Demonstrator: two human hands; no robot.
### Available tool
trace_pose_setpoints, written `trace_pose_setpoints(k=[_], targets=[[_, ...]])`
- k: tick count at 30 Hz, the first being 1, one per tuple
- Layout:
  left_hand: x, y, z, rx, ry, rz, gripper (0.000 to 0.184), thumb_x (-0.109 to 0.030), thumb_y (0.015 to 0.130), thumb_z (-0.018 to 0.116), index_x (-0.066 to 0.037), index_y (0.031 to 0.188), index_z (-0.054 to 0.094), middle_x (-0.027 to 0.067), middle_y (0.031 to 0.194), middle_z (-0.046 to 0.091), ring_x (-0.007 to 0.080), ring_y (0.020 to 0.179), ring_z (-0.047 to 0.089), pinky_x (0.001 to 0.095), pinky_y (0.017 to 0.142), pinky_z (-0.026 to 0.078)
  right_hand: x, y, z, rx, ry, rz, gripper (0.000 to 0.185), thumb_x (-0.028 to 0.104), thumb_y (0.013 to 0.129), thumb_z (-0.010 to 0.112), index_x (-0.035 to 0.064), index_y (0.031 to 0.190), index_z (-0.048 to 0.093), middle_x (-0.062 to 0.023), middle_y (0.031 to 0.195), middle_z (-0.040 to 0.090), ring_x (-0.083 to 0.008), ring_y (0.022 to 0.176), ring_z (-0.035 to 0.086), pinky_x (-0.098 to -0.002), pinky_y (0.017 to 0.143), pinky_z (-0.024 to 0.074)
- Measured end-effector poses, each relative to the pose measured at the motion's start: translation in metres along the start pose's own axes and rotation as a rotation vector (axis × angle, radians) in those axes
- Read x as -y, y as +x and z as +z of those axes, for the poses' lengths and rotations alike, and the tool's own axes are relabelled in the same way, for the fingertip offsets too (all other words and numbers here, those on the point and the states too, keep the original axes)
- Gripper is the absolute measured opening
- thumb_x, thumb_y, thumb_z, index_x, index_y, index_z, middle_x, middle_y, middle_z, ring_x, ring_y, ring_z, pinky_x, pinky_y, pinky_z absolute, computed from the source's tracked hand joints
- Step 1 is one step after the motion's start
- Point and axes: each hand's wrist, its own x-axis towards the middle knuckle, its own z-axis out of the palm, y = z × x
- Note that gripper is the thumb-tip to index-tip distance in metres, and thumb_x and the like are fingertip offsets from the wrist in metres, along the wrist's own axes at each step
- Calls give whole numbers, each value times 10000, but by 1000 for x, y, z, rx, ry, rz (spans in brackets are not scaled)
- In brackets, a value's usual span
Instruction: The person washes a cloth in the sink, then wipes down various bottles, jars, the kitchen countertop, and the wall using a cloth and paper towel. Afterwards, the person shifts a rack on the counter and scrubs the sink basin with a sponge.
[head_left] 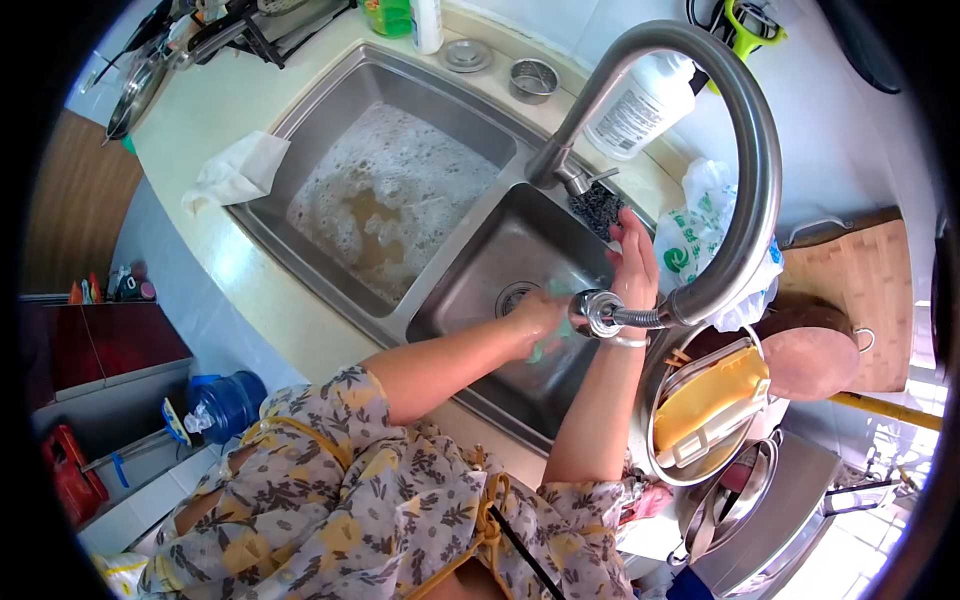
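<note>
Over the small right basin [480, 262] of the steel sink, my left hand [537, 316] is closed around a pale green cloth [546, 348], partly hidden by the hand and blurred. Just beside it hangs the spray head [597, 313] of the curved steel faucet [765, 170]. My right hand [634, 262] is raised at the basin's far right side with its fingers stretched out. Close to those fingertips is a dark mesh scrubber [597, 208], just below the faucet lever [603, 175]; whether they touch it I cannot tell.
Foamy, brownish water [385, 200] stands in the larger left basin. A white cloth [240, 172] lies over its left edge. Behind the sink are a strainer cup [533, 80] and a white bottle [643, 105]. At right, a bowl [664, 455] holds yellow and white items.
</note>
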Motion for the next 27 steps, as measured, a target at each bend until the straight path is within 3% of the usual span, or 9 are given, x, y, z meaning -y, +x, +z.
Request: trace_pose_setpoints(k=[6, 10, 12, 17, 19, 22, 24, 25, 27], targets=[[24, 35, -57, -96, 66, 46, 237, -319, 926, 570, -86, 974, 564, 39, 614, 507, 146, 430, 420, 309, 378, 306, -10, 51, 27, 132, 300, 43, 515, 145, 963, 469, -72, 1410, 333, -146, 1349, 493, -196, 1216, 480, -290, 952, 389], [-2, 20, -101, 46, 12, -4, 353, -429, 930, 541, -84, 878, 593, 28, 613, 487, 135, 459, 429, 299, 406, 289, -3, 74, 38, 279, 1, -64, 546, 107, 956, 467, -45, 1444, 274, -117, 1427, 414, -207, 1278, 419, -317, 988, 364], [-15, 7, -106, 109, -90, -30, 418, -472, 934, 511, -89, 771, 557, 7, 552, 443, 122, 419, 365, 296, 390, 240, -4, 64, 30, 293, 78, 7, 555, 106, 957, 459, -36, 1454, 254, -127, 1439, 404, -208, 1287, 415, -320, 994, 361], [-27, 4, -107, 130, -261, 107, 406, -481, 919, 527, -98, 796, 584, 17, 568, 492, 137, 409, 414, 299, 365, 271, -74, -2, 21, 110, 640, 55, 565, 241, 935, 528, 54, 1435, 343, -103, 1409, 449, -209, 1229, 468, -325, 987, 366], [-26, 8, -100, 257, -531, 192, 344, -462, 899, 569, -120, 896, 606, 45, 701, 616, 164, 503, 534, 299, 429, 393, -94, -47, 47, -15, 577, 324, 575, 422, 950, 485, 138, 1435, 362, -45, 1347, 499, -194, 1150, 515, -320, 915, 399], [-7, 26, -77, 164, -639, 243, 240, -281, 935, 550, -57, 986, 621, 57, 900, 672, 222, 808, 651, 332, 760, 528, -64, -96, 83, 52, 978, 419, 531, 434, 985, 409, 166, 1441, 357, -69, 1411, 425, -236, 1246, 447, -383, 1029, 368], [6, 33, -78, -41, -89, 428, 279, -223, 938, 526, -5, 1093, 602, 120, 1122, 621, 261, 1014, 611, 356, 925, 474, -68, -105, 93, 12, 894, 360, 523, 417, 992, 402, 155, 1442, 354, -71, 1409, 426, -239, 1253, 441, -398, 1050, 350], [12, 35, -80, -39, -90, 443, 279, -223, 938, 526, -5, 1093, 602, 120, 1122, 621, 261, 1014, 611, 356, 925, 474, -64, -105, 98, -50, 812, 303, 514, 401, 999, 396, 145, 1443, 350, -74, 1407, 427, -242, 1260, 434, -412, 1070, 331], [19, 38, -80, -290, 427, 1124, 514, -323, 944, 500, 47, 1297, 450, 220, 1258, 505, 328, 1202, 473, 416, 1029, 362, -47, -103, 99, 2, 685, 165, 509, 377, 1001, 398, 115, 1436, 357, -66, 1386, 447, -233, 1259, 435, -403, 1069, 334]])
